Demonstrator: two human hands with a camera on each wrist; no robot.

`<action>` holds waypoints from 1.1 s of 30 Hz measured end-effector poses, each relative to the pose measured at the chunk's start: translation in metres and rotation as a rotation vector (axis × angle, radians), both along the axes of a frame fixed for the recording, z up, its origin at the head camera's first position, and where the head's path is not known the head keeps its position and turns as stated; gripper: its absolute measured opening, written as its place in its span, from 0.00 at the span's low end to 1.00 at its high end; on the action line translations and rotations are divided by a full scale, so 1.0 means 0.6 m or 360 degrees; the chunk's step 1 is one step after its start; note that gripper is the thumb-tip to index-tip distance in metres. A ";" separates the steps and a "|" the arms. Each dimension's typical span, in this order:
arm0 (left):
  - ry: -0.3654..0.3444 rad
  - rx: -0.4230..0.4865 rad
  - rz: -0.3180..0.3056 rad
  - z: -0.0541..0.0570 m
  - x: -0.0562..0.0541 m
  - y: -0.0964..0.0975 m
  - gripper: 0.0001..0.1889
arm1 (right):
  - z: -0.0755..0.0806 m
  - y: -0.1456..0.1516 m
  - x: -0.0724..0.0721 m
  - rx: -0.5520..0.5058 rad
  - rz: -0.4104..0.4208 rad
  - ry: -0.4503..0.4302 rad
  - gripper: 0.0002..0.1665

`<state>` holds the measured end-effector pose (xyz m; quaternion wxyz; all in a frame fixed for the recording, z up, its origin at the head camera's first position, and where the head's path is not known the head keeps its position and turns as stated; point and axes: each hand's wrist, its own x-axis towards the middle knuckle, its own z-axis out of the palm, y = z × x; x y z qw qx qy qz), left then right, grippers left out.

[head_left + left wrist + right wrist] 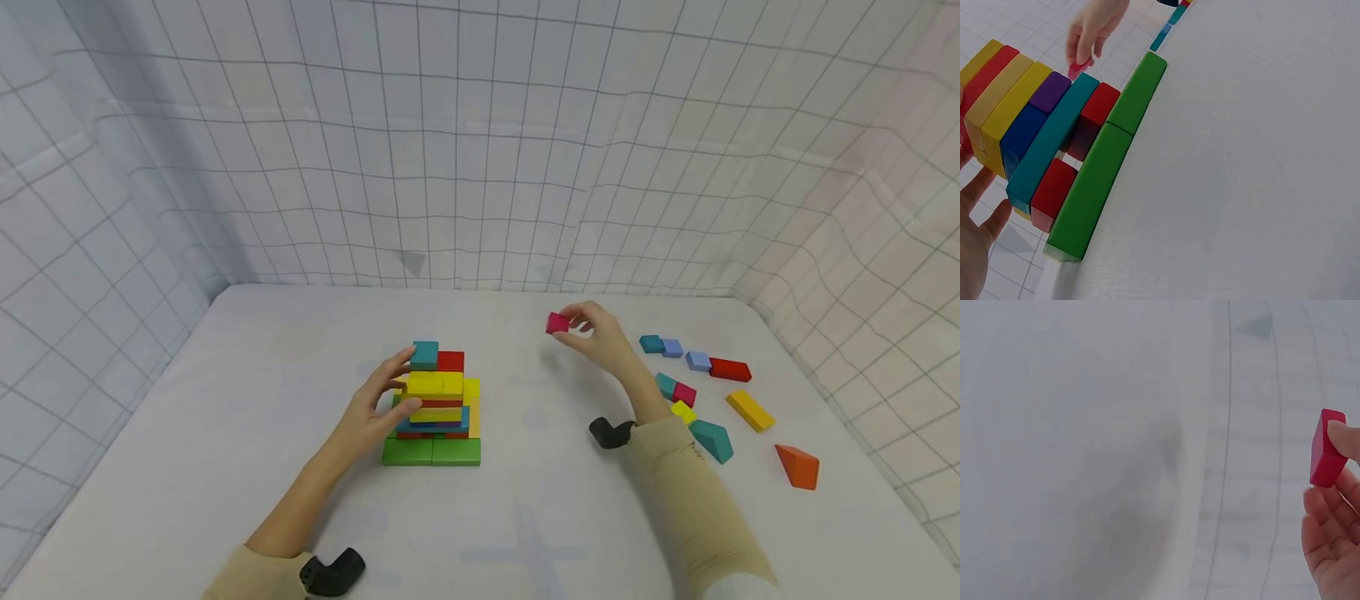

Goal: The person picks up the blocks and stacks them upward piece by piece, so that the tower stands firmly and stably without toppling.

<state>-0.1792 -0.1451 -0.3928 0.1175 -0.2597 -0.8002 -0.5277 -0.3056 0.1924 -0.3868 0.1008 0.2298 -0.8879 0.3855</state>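
A stack of coloured wooden blocks (435,387) stands on the table, with two green blocks (407,452) along its front base and a teal block (425,355) beside a red block (451,361) on top. My left hand (367,417) is at the stack's left side, fingers spread and lightly bent. Its index fingertip is right at the top teal block, its thumb by the front yellow layers. To the right of the stack, my right hand (600,335) pinches a pinkish-red block (1326,450) between thumb and fingers, up above the table.
Loose blocks lie on the right of the table: a red block (729,369), a yellow block (750,411), a teal wedge-like block (712,440), an orange triangular block (798,467) and several smaller ones. White gridded sheets (480,150) rise behind and at both sides of the table (525,500).
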 end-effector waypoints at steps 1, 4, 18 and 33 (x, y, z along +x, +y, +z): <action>0.0003 -0.0001 0.0000 0.000 0.000 0.000 0.33 | 0.006 -0.018 0.009 -0.0025 0.0082 0.0052 0.20; 0.0004 0.0001 0.0004 0.001 0.000 0.000 0.33 | 0.022 -0.068 0.037 -0.0085 0.0290 0.0143 0.19; -0.0013 -0.0019 -0.0005 0.002 0.000 0.001 0.32 | 0.056 -0.188 0.101 -0.0156 0.0603 0.0186 0.18; -0.0004 -0.0017 -0.0014 0.007 0.002 0.001 0.32 | 0.058 -0.204 0.106 -0.0122 0.0590 0.0094 0.17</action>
